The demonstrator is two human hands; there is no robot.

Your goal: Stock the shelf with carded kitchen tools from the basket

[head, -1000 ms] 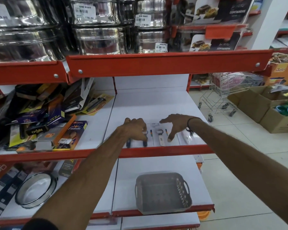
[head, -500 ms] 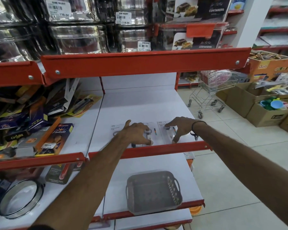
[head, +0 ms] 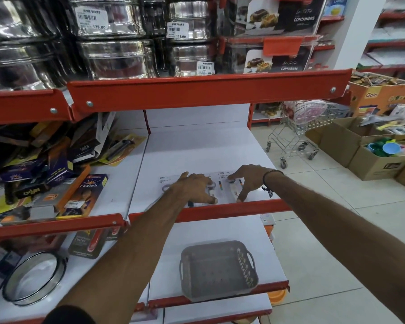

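Note:
Several white carded kitchen tools (head: 222,185) lie flat in a row near the front edge of the white middle shelf (head: 197,150). My left hand (head: 194,188) rests palm down on the left cards, fingers spread. My right hand (head: 246,178) presses its fingertips on the right card (head: 232,183), thumb at the shelf's red front lip. The grey plastic basket (head: 218,270) stands on the lower shelf, right below, and looks empty.
Boxed and carded goods (head: 52,169) pile up on the left shelf section. Steel tins (head: 112,57) and container boxes fill the shelf above. A round steel ring (head: 33,277) lies lower left. A wire trolley (head: 299,132) and cardboard cartons (head: 372,150) stand on the tiled floor, right.
Both hands have settled down onto the cards; the right hand dropped from hovering to pressing the right card. The view shifted slightly left and down.

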